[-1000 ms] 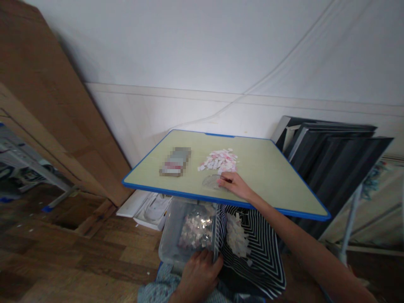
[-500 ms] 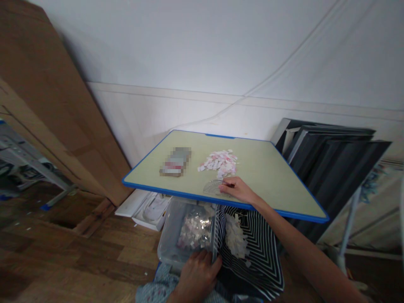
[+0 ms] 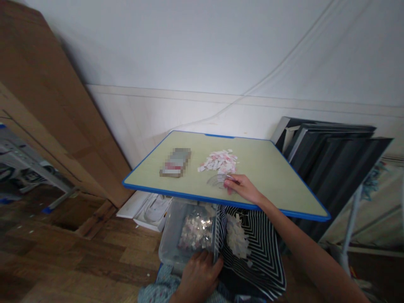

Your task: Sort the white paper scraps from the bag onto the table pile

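My right hand point(image 3: 243, 187) is closed on the right end of a clear protractor point(image 3: 214, 181), just over the front part of a pale yellow tabletop point(image 3: 268, 176) with a blue edge. Right behind the protractor lies a pile of small white and pink paper-like pieces point(image 3: 221, 159). Below the table, my left hand point(image 3: 202, 269) grips the near rim of a clear plastic bin point(image 3: 168, 244), its thumb beside the striped bag. Shiny pale pieces point(image 3: 195, 229) fill part of the bin.
A blurred-out block point(image 3: 176, 162) lies at the table's left. Under the table's front edge a black-and-white striped bag point(image 3: 263, 244) holds whitish scraps point(image 3: 237, 240). An open white box point(image 3: 151, 210) sits on the floor. Dark panels point(image 3: 331, 164) lean at right, cardboard point(image 3: 59, 97) at left.
My right hand has moved slightly right and away from me, with the protractor shifting along and tilting up a little. The left hand keeps its place at the bin.
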### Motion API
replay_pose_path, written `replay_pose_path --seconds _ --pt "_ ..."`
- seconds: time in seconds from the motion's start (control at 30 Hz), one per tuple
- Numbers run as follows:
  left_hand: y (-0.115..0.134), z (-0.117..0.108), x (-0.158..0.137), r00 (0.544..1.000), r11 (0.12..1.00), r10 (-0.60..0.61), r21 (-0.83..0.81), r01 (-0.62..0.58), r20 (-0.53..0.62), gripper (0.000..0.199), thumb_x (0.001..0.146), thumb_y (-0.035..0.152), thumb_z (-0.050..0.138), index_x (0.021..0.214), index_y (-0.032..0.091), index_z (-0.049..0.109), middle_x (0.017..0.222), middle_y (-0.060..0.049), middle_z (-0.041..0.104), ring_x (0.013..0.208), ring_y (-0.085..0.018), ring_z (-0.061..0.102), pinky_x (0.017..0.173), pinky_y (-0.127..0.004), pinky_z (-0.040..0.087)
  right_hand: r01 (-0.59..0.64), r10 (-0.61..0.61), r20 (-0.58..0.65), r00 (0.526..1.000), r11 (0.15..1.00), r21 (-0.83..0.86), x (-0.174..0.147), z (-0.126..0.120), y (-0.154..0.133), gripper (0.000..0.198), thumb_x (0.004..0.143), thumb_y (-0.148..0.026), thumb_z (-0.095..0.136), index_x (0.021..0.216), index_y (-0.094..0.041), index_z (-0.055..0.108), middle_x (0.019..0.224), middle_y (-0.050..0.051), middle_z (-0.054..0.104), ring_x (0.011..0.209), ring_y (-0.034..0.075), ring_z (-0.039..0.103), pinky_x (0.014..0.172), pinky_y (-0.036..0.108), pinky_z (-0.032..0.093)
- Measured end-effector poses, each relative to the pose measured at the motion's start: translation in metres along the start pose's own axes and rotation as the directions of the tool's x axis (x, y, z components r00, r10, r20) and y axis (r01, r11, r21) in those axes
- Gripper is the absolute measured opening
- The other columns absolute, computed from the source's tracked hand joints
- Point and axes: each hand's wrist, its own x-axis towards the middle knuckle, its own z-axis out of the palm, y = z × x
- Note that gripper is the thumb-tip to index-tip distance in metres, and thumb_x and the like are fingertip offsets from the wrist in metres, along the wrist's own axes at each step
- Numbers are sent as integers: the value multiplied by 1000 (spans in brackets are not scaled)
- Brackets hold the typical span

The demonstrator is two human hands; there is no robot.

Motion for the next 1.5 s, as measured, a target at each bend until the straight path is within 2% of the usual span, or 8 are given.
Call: replay_pose_path --seconds 0.1,0.17,0.27,0.43,0.7,0.77,0.87,1.5 --pt "0 1 0 1000 1000 -1 0 1 -3 39 77 17 53 115 19 45 95 -8 58 87 -24 53 73 -35 45 -94 90 -135 987 995 -24 -8 -22 11 36 80 -48 43 70 -16 55 51 -1 50 48 9 45 50 23 35" --pt "0 3 0 1000 1000 9 5 -9 -18 39 77 17 53 115 19 45 94 -8 58 87 -24 53 73 -35 45 -153 135 -264 955 987 -49 -15 -35 18 39 77 -52 44 63 -16 50 45 -4 44 43 8 40 46 22 32" --pt "-1 5 0 999 1000 17 11 -16 -48 39 77 17 53 115 19 45 94 -8 58 87 -24 53 74 -36 45 -204 167 -326 930 975 -84 -21 -45 22 41 74 -55 45 57 -17 45 42 -5 38 40 8 35 43 22 28" --pt "-1 6 -1 998 1000 21 -4 -21 -61 37 77 17 52 114 20 46 93 -8 58 86 -23 53 74 -34 45 -172 118 -262 958 965 -197 -19 -40 20 40 74 -53 46 55 -18 44 43 -4 36 43 9 34 44 23 27" --pt "-1 4 -1 999 1000 12 2 -12 -32 38 77 17 52 114 19 46 92 -8 58 86 -23 53 73 -35 44 -154 91 -278 956 965 -212 -20 -41 22 39 75 -52 45 55 -18 42 46 -4 34 46 9 32 45 23 25" --pt "-1 4 -1 999 1000 13 0 -13 -35 37 77 17 52 113 20 46 92 -8 58 86 -23 53 73 -34 44 -144 86 -251 964 964 -223 -20 -41 21 39 75 -51 46 54 -18 40 46 -4 35 46 9 33 45 23 26" --pt "-2 5 -1 999 1000 9 6 -9 -39 38 76 17 53 114 20 46 92 -7 57 85 -23 53 72 -34 45 -135 95 -190 977 969 -208 -21 -40 17 40 76 -51 45 53 -19 37 44 -5 34 44 8 33 45 23 26" --pt "-2 5 -1 999 1000 8 -15 -9 -49 39 76 18 54 114 20 46 93 -8 57 86 -23 52 74 -35 44 -97 76 -151 986 986 -136 -27 -42 17 39 75 -45 48 50 -20 33 41 -5 30 42 8 28 43 24 20"
